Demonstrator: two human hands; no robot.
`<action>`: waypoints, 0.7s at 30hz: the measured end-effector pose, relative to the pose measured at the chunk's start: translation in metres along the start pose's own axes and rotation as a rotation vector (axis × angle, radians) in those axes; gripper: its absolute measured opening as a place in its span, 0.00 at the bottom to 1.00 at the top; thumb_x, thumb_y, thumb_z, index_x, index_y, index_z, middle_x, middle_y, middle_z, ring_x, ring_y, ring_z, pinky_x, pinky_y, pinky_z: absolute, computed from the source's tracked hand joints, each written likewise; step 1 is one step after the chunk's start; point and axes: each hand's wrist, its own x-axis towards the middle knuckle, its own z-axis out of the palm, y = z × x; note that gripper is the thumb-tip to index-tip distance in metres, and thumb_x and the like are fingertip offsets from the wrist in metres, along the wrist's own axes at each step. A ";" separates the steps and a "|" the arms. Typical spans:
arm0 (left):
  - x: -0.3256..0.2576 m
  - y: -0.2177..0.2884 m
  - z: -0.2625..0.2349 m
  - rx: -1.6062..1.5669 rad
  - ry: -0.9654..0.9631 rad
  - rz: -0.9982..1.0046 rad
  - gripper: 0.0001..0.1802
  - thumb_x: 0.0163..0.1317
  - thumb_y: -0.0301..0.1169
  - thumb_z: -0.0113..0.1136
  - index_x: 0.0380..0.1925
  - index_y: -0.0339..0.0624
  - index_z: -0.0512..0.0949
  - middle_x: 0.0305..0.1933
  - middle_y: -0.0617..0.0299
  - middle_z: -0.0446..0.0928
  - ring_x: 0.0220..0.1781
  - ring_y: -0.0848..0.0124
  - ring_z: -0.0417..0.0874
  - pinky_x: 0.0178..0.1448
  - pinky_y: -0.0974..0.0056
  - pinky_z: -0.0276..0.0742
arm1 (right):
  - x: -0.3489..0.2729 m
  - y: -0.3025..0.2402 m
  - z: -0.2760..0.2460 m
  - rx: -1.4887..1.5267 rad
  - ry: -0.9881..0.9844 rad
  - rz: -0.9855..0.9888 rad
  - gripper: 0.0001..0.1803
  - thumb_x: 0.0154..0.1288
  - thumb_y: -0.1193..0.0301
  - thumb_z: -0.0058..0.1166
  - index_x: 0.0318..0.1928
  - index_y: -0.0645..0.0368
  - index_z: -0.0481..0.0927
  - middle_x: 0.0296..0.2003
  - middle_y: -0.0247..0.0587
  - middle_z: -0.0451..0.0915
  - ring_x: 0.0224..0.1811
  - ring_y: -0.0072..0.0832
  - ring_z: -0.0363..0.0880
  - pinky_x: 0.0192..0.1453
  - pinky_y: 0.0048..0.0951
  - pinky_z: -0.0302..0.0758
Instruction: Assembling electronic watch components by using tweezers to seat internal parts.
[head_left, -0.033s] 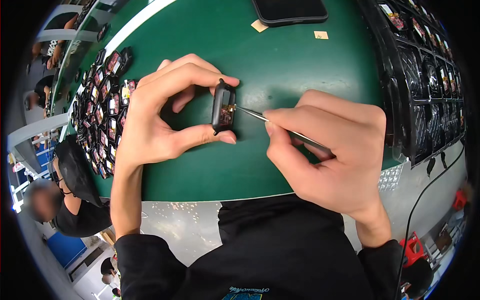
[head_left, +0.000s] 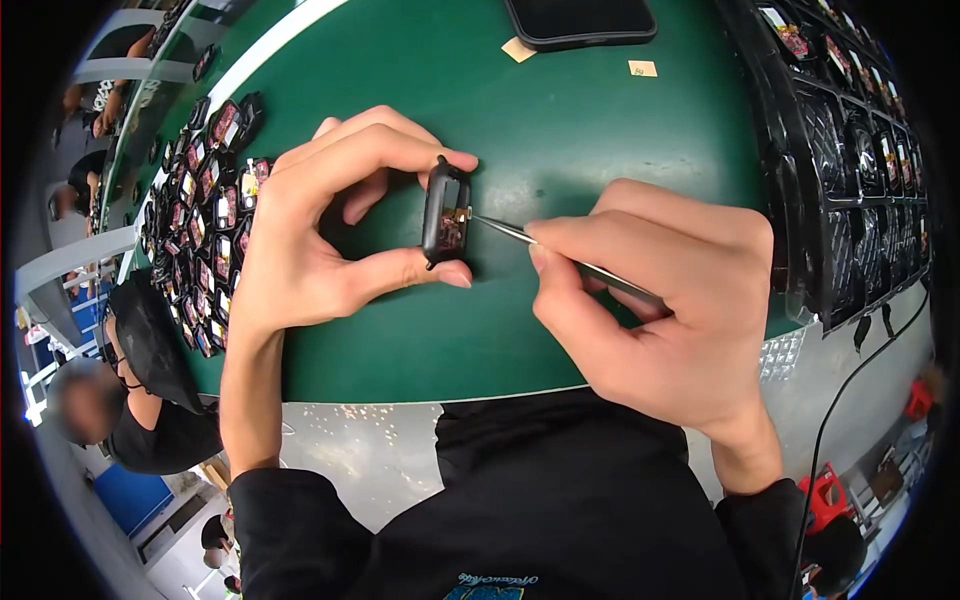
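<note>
Between the thumb and fingertips of my left hand (head_left: pixel 310 225) is a small black smartwatch case (head_left: pixel 434 215), stood on edge with its open side turned to the right. A circuit board and a gold-coloured flex strip (head_left: pixel 457 214) show inside it. My right hand (head_left: pixel 670 300) is closed around slim metal tweezers (head_left: pixel 505 229), held like a pen. Their tip is at the open side of the case, by a tiny pale part at the end of the strip. Whether the tip grips that part is too small to tell.
Many similar open cases (head_left: pixel 205 215) lie heaped at the left of the green table (head_left: pixel 400 360). Black compartment trays (head_left: pixel 850 190) holding more units stand at the right. A dark phone (head_left: pixel 580 20) and small paper pieces (head_left: pixel 642 69) lie at the far side. A co-worker (head_left: pixel 150 420) sits at the left.
</note>
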 end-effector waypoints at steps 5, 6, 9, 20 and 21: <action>0.003 0.000 0.005 -0.049 0.041 -0.014 0.36 0.37 0.33 0.93 0.51 0.39 0.89 0.48 0.63 0.88 0.31 0.78 0.67 0.39 0.69 0.60 | 0.002 0.001 0.002 0.021 -0.006 -0.006 0.11 0.53 0.86 0.71 0.37 0.63 0.92 0.20 0.33 0.79 0.16 0.19 0.70 0.21 0.24 0.61; 0.003 0.001 0.007 -0.074 0.070 -0.037 0.34 0.38 0.33 0.90 0.51 0.43 0.91 0.45 0.69 0.88 0.27 0.79 0.64 0.40 0.68 0.60 | 0.002 0.001 0.002 0.009 -0.004 -0.009 0.11 0.53 0.86 0.71 0.37 0.63 0.92 0.21 0.33 0.79 0.16 0.19 0.70 0.21 0.24 0.61; 0.001 -0.004 0.008 -0.101 0.094 0.004 0.34 0.37 0.32 0.90 0.51 0.43 0.91 0.45 0.69 0.88 0.27 0.79 0.65 0.40 0.69 0.60 | 0.002 0.000 0.002 0.023 -0.001 -0.005 0.11 0.53 0.86 0.71 0.37 0.63 0.92 0.21 0.33 0.78 0.16 0.20 0.69 0.21 0.24 0.60; 0.001 -0.001 0.010 -0.078 0.092 -0.020 0.34 0.38 0.31 0.90 0.49 0.39 0.88 0.50 0.62 0.91 0.27 0.78 0.65 0.41 0.70 0.63 | -0.004 -0.006 0.006 -0.099 -0.005 -0.018 0.12 0.48 0.85 0.71 0.36 0.62 0.91 0.23 0.33 0.77 0.17 0.25 0.71 0.20 0.29 0.64; 0.000 -0.002 0.010 -0.083 0.107 -0.016 0.34 0.38 0.30 0.90 0.49 0.38 0.87 0.52 0.60 0.92 0.27 0.78 0.65 0.41 0.70 0.64 | -0.004 -0.008 0.005 -0.132 -0.033 -0.005 0.12 0.47 0.85 0.72 0.36 0.62 0.90 0.23 0.33 0.77 0.17 0.27 0.72 0.20 0.30 0.65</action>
